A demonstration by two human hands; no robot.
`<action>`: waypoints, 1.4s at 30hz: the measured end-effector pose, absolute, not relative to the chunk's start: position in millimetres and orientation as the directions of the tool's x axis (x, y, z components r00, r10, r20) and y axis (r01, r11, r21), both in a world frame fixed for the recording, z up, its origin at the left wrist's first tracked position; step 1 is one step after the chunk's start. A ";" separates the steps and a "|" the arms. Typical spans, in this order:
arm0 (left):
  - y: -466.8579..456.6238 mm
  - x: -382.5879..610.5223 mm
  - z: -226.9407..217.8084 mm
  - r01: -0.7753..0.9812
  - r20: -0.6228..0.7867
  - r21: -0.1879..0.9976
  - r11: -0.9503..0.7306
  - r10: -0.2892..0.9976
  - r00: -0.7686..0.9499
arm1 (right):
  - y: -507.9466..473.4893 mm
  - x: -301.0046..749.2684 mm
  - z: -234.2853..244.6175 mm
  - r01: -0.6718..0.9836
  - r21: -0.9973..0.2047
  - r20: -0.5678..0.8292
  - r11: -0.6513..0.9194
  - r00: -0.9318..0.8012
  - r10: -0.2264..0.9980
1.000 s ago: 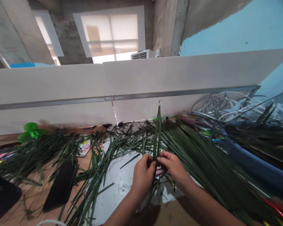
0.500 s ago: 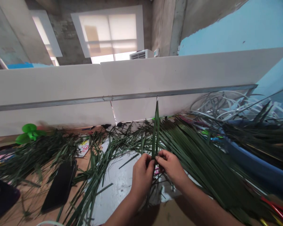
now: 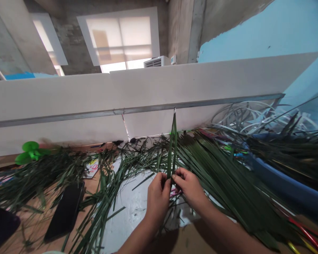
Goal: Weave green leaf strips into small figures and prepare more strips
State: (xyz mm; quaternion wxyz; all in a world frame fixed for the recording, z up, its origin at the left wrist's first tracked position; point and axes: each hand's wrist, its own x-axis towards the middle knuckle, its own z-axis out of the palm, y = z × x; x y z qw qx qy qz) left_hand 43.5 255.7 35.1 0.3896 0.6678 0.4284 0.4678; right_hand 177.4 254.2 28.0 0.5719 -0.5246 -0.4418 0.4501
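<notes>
Green leaf strips (image 3: 172, 148) stretch from a tie on the metal rail (image 3: 148, 108) down toward me, narrow at the top and spread apart lower down. My left hand (image 3: 159, 194) pinches their lower end between thumb and bent fingers. Close beside it, my right hand (image 3: 188, 185) pinches the same strips with thumb and forefinger. The fingertips of both hands nearly meet, and they hide the exact spot where the strips are gripped. Under the hands lies a white board (image 3: 135, 204) with leaf scraps on it.
A large stack of long green leaves (image 3: 228, 180) lies to the right, near a blue tub (image 3: 283, 180) full of dark leaves. Coiled white strips (image 3: 254, 116) sit behind. At left are a black phone (image 3: 65, 211), leaf scraps (image 3: 42, 173) and a green propeller-like object (image 3: 30, 152).
The whole view has shifted slightly. Both hands keep their pinch on the leaf strips, whose lower parts look a little further apart now.
</notes>
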 end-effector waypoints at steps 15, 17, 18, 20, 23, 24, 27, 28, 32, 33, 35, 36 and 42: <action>268.3 38.7 50.2 -0.408 -0.171 0.805 0.432 0.826 0.537 | 248.9 177.4 37.5 -0.456 -0.881 -0.107 -0.128 -0.071 0.992; 268.3 39.0 49.4 -0.387 -0.171 0.797 0.465 0.786 0.594 | 247.7 177.0 40.5 -0.486 -0.864 -0.113 -0.129 -0.062 0.992; 267.9 39.0 48.9 -0.374 -0.171 0.798 0.473 0.772 0.613 | 247.4 177.3 41.9 -0.497 -0.859 -0.118 -0.127 -0.049 0.992; 266.1 38.8 49.0 -0.349 -0.172 0.816 0.461 0.771 0.613 | 247.3 178.6 44.3 -0.504 -0.855 -0.127 -0.125 -0.030 0.991; 262.4 37.5 51.8 -0.292 -0.148 0.896 0.336 0.844 0.516 | 248.9 182.4 46.1 -0.469 -0.877 -0.116 -0.108 -0.013 0.993; 261.6 37.0 52.9 -0.261 -0.126 0.925 0.277 0.870 0.477 | 249.6 183.8 46.3 -0.432 -0.898 -0.101 -0.090 0.002 0.995; 261.9 35.6 54.2 -0.184 -0.075 0.968 0.168 0.901 0.428 | 251.2 187.3 46.3 -0.274 -0.961 -0.046 -0.029 0.056 0.997; 262.9 35.3 53.4 -0.171 -0.078 0.971 0.166 0.900 0.429 | 251.3 188.2 46.1 -0.220 -0.975 -0.028 -0.013 0.068 0.997; 269.1 34.6 45.9 -0.160 -0.113 0.968 0.195 0.903 0.415 | 251.1 190.2 44.2 -0.085 -0.996 0.020 0.026 0.076 0.997; 270.6 34.2 43.9 -0.163 -0.122 0.965 0.204 0.905 0.408 | 251.2 190.5 43.6 -0.072 -0.997 0.033 0.038 0.078 0.996; 272.6 33.3 41.2 -0.175 -0.139 0.959 0.225 0.906 0.400 | 251.8 190.5 42.7 -0.070 -0.996 0.049 0.055 0.083 0.995; 273.1 32.7 40.5 -0.181 -0.148 0.955 0.236 0.906 0.398 | 252.2 190.2 42.5 -0.078 -0.995 0.050 0.057 0.083 0.995; 275.0 30.8 38.0 -0.274 -0.140 0.923 0.269 0.901 0.411 | 250.7 185.1 44.8 -0.172 -0.985 -0.030 -0.021 0.051 0.998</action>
